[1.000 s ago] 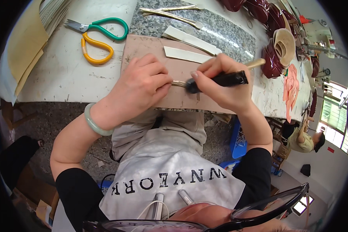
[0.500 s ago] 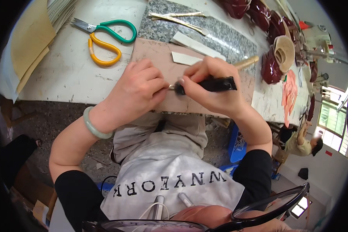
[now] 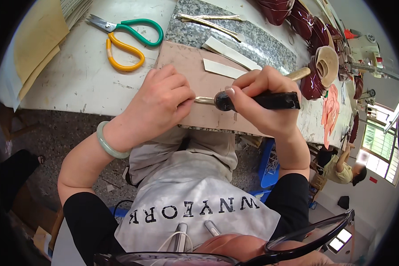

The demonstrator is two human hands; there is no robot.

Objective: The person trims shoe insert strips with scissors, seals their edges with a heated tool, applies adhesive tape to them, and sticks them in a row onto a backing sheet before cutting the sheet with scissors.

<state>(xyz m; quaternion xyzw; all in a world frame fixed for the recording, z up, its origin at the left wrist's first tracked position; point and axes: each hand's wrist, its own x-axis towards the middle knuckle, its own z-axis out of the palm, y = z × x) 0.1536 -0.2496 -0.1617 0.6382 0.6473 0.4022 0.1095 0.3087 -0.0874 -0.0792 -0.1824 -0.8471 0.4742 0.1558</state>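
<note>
My right hand is closed around the black head of a hammer. Its pale wooden handle sticks out past my knuckles at the upper right. The rounded black end of the head meets a narrow, shiny gold strip. At the strip's other end, the fingers of my left hand pinch it; their tips are partly hidden. Both hands are over a pinkish-brown board near the table's front edge. Just beyond my right hand lie two white strips.
Scissors with one green and one yellow handle lie at the left. More gold strips rest on a granite slab. Yellowish sheets are stacked far left. Shiny dark-red pieces line the right. Another person is farther off.
My right hand has slid right with the hammer, away from the left hand. More of the gold strip shows between them. My left hand has hardly moved.
</note>
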